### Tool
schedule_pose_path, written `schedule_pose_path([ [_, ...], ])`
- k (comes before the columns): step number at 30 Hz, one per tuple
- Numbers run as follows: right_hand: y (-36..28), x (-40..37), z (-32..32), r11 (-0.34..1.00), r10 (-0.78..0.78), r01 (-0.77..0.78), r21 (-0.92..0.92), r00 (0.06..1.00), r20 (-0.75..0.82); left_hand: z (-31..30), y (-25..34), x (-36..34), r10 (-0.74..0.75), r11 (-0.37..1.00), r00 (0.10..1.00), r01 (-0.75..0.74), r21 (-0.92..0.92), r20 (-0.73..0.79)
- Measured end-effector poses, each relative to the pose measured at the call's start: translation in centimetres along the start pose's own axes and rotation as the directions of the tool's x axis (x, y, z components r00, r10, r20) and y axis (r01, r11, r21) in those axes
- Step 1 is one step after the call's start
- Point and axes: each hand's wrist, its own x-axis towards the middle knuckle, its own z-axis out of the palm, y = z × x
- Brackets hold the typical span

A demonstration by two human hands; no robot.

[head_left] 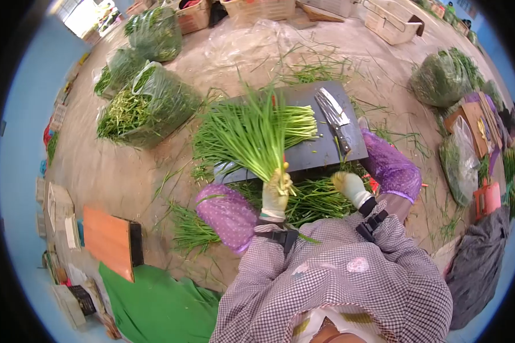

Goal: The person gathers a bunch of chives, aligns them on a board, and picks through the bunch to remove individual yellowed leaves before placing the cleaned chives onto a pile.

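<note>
My gloved left hand (276,191) is closed around the cut ends of an upright bunch of chives (254,134), whose leaves fan out over the dark board (297,168). On that board more chives (300,123) lie flat, pale ends to the right. A broad knife (333,111) with a dark handle rests at the board's right side, touched by neither hand. Over the loose chives (317,200) between my knees, my gloved right hand (349,187) has curled fingers. What they hold, if anything, is hidden.
Bags of greens (154,106) stand on the floor at left, with another bag (443,77) at right. Crates (389,23) line the back. An orange board (109,240) and green cloth (154,303) are at lower left. Leaf scraps litter the floor.
</note>
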Motion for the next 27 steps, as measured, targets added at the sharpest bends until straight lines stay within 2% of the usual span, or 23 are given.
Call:
schedule_pose_path([
  [1, -0.8, 1.2, -2.7, 0.957, 0.232, -0.229, 0.179, 0.973, 0.006, 0.1, 0.5, 0.0, 0.011, 1.000, 1.000, -0.010, -0.029, 0.016],
  [2, -2.7, 3.3, -6.0, 0.831, 0.445, -0.434, 0.348, 0.894, 0.053, 0.5, 0.9, -0.1, 0.024, 0.998, 0.999, -0.023, -0.057, 0.028],
  [5, -3.6, 7.5, -5.7, 0.893, 0.376, -0.241, 0.380, 0.864, -0.336, 2.8, 2.9, -0.4, 0.113, 0.988, 0.981, -0.094, -0.123, 0.160],
  [6, -4.4, 8.3, -5.2, 0.893, 0.424, -0.341, 0.293, 0.857, -0.293, 3.6, 3.6, -0.5, 0.141, 0.982, 0.973, -0.115, -0.146, 0.183],
  [8, -6.6, 8.0, -3.4, 0.951, 0.298, -0.308, -0.035, 0.939, -0.171, 5.1, 5.5, -0.8, 0.194, 0.974, 0.962, -0.165, -0.158, 0.193],
  [9, -8.1, 7.2, -4.4, 0.992, 0.048, -0.038, 0.120, 0.995, -0.084, 5.4, 6.6, -0.8, 0.179, 0.976, 0.953, -0.140, -0.165, 0.246],
  [10, -9.7, 5.8, -5.2, 0.932, -0.221, 0.221, 0.288, 0.975, -0.033, 5.4, 7.4, -0.9, 0.162, 0.979, 0.942, -0.115, -0.171, 0.293],
  [12, -11.4, 2.9, -3.6, 0.728, -0.239, -0.005, 0.686, 0.936, 0.260, 5.9, 7.8, -0.6, 0.201, 0.979, 0.948, -0.184, -0.089, 0.248],
  [13, -11.2, 2.8, -2.2, 0.672, -0.112, -0.009, 0.740, 0.987, 0.114, 5.9, 7.7, -0.8, 0.215, 0.977, 0.952, -0.209, -0.048, 0.216],
  [14, -11.0, 2.7, -0.7, 0.617, 0.020, 0.017, 0.787, 0.999, -0.037, 5.9, 7.1, -0.8, 0.175, 0.984, 0.967, -0.177, -0.008, 0.184],
  [16, -11.0, 6.0, -8.6, 0.609, 0.266, -0.032, 0.792, 0.950, -0.166, 6.2, 4.6, -0.9, 0.137, 0.980, 0.990, -0.138, 0.144, 0.016],
  [18, -11.1, 7.5, -10.4, 0.181, 0.399, -0.127, 0.975, 0.916, 0.045, 5.4, 1.0, -1.1, 0.097, 0.935, 0.981, -0.032, 0.353, -0.170],
  [19, -11.3, 7.7, -10.3, 0.189, 0.375, -0.201, 0.961, 0.920, 0.119, 2.7, -0.9, -1.0, -0.002, 0.853, 0.966, 0.136, 0.504, -0.257],
  [20, -11.6, 7.7, -9.9, 0.201, 0.350, -0.275, 0.940, 0.917, 0.193, 3.1, -2.2, -1.3, -0.042, 0.687, 0.902, 0.338, 0.643, -0.429],
  [21, -11.7, 7.6, -8.7, 0.238, 0.303, -0.383, 0.893, 0.902, 0.307, -1.0, -5.7, -0.3, 0.076, 0.738, 0.963, 0.121, 0.664, -0.259],
  [22, -11.6, 7.4, -6.7, 0.281, 0.262, -0.483, 0.829, 0.870, 0.418, -5.2, -8.6, 0.9, 0.203, 0.758, 0.975, -0.101, 0.644, -0.086],
  [23, -11.3, 7.2, -3.8, 0.248, 0.188, -0.479, 0.842, 0.876, 0.443, -5.4, -8.9, 0.9, 0.030, 0.930, 0.984, 0.037, 0.367, -0.176],
  [24, -12.1, 7.7, -3.4, 0.306, 0.214, -0.404, 0.862, 0.911, 0.352, -6.0, -9.4, 0.8, -0.165, 0.983, 0.964, 0.178, 0.044, -0.206],
  [25, -12.2, 7.5, -3.5, 0.203, 0.210, -0.395, 0.896, 0.911, 0.354, -6.4, -9.8, 0.5, -0.354, 0.912, 0.919, 0.299, -0.281, -0.172],
  [26, -12.2, 7.5, -3.5, 0.094, 0.207, -0.380, 0.920, 0.912, 0.355, -7.4, -10.0, 0.4, -0.349, 0.916, 0.927, 0.369, 0.157, -0.141],
  [27, -11.8, 7.5, -3.0, 0.006, 0.210, -0.391, 0.920, 0.900, 0.381, -10.1, -10.4, 0.9, -0.357, 0.743, 0.928, 0.353, 0.569, -0.109],
])
